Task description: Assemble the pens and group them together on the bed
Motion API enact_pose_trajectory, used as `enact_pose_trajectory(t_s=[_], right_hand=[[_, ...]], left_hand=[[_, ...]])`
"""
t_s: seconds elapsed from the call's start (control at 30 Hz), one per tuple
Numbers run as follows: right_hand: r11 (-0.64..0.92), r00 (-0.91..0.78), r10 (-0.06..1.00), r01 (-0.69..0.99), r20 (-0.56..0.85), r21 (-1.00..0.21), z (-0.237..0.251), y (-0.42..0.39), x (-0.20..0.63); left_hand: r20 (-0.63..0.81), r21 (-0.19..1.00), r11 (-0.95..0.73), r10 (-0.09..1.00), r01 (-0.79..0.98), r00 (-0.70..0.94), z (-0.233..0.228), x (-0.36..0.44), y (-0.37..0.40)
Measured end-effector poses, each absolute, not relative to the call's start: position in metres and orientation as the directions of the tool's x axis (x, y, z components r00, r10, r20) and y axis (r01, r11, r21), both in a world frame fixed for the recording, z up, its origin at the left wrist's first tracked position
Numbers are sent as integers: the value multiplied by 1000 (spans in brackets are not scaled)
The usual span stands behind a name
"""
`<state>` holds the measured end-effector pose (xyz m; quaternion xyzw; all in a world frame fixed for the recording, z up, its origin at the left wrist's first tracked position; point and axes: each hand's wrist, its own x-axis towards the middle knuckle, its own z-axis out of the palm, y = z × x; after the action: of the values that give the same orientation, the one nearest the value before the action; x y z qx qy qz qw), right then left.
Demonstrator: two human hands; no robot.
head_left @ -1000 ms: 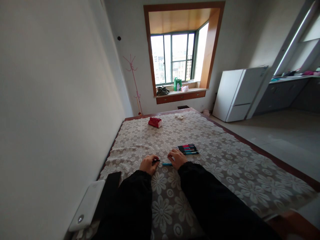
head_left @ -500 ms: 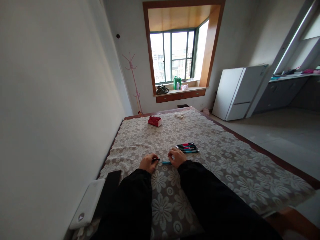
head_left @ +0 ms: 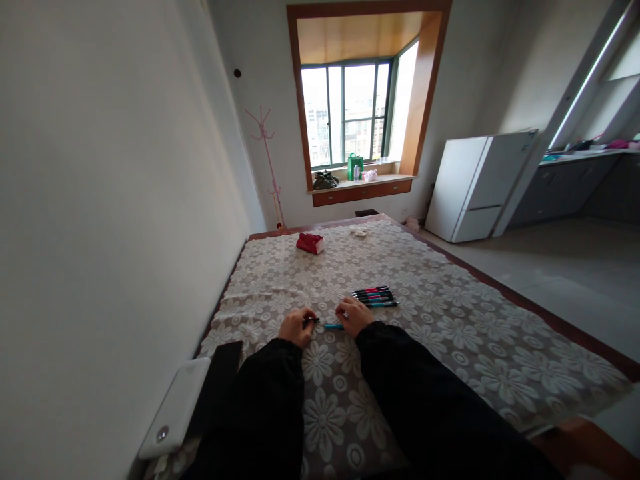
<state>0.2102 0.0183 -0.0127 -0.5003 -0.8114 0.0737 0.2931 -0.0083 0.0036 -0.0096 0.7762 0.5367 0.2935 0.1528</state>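
My left hand (head_left: 298,327) is closed, pinching a short black pen part (head_left: 311,320) that points right. Across a small gap, my right hand (head_left: 356,316) is curled with its fingertips together. A tiny pale piece (head_left: 345,315) shows at those fingers, too small to name. Just below them a light blue pen barrel (head_left: 333,327) lies on the patterned tablecloth (head_left: 324,417), its right end hidden by the hand; I cannot tell whether the hand touches it. Beyond my right hand several pens (head_left: 376,295), black, red and blue, lie side by side in a row.
A red tissue packet (head_left: 310,243) and a small white item (head_left: 359,233) lie farther back on the table. By the wall at left are a white power bank-like device (head_left: 176,407) and a flat black object (head_left: 220,373). A white fridge (head_left: 477,187) stands right of the table.
The tiny pale piece now shows at my right fingertips, which have shifted slightly. My left hand stays in place with the black pen part.
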Motion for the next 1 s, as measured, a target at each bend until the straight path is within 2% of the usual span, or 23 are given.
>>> enact_pose_trajectory(t_s=[1.0], right_hand=[[536, -387, 836, 728, 389, -428, -16, 20, 210]], left_hand=[[304, 538, -362, 926, 761, 226, -12, -9, 6]])
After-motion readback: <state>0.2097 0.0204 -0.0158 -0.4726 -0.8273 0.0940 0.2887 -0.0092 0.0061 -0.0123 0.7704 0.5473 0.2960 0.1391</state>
